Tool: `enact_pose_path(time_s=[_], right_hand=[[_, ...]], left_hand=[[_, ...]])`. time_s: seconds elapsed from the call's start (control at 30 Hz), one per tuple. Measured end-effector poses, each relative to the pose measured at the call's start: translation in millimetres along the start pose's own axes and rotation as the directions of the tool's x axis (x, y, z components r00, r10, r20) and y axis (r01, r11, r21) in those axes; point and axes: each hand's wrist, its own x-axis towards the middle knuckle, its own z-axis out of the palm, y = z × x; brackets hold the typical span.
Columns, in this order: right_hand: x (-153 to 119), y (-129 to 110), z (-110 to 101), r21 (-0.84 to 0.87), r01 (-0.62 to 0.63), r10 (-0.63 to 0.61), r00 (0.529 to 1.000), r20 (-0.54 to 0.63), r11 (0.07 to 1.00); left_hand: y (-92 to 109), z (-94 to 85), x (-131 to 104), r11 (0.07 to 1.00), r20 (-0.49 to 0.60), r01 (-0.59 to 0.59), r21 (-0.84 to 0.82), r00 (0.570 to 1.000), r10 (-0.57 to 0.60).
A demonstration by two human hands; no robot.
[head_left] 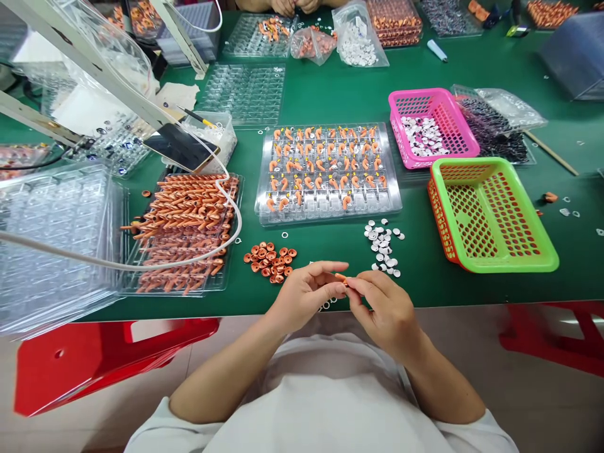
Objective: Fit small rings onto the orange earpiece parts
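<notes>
Close to the table's front edge, my left hand (311, 292) and my right hand (382, 305) meet, both pinching a small orange plastic part (341, 277) between thumb and fingers. Most of that part is hidden by the fingertips. Just left of my hands lies a pile of copper-coloured round caps (271, 261). On the right is a scatter of small white discs (384, 245). Several white rings (327, 304) lie partly under my hands. Beyond them stands a clear tray (325, 204) with rows of curved orange pieces in its pockets, some front pockets bare.
Left are a tray of copper-coloured parts (189, 214), stacked clear trays (51, 233) and a white cable (141, 265). A phone (182, 148) rests on a plastic box. A pink basket (434, 97) and a green basket (514, 258) stand right. Another person's hands (295, 6) show far back.
</notes>
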Motion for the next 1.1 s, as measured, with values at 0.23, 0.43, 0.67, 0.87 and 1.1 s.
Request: enact_pose_path(time_s=[0.23, 0.43, 0.67, 0.87, 1.1], right_hand=[[2.0, 1.4, -12.7, 0.026, 0.068, -0.071, 0.988, 0.139, 0.997], [4.2, 3.3, -16.6, 0.096, 0.028, -0.043, 0.985, 0.166, 0.995], [-0.6, 6.3, -14.1, 0.136, -0.021, 0.0, 0.988, 0.155, 0.99], [-0.3, 5.3, -10.5, 0.175, -0.021, 0.004, 0.995, 0.099, 0.984], [-4.4, -4.6, 8.2, 0.274, -0.148, 0.181, 0.979, -0.098, 0.95]], left_hand=[[-2.8, -11.0, 9.5, 0.986, 0.134, 0.165, -0.032, 0.978, -0.16], [-7.6, -9.6, 10.2, 0.983, 0.128, 0.171, -0.071, 0.979, -0.161], [-10.9, -8.4, 9.5, 0.986, 0.108, 0.139, -0.093, 0.986, -0.129], [-12.1, -8.7, 9.2, 0.982, 0.084, 0.129, -0.137, 0.989, -0.118], [-9.9, -1.3, 6.9, 0.961, 0.019, 0.115, -0.253, 0.993, -0.114]])
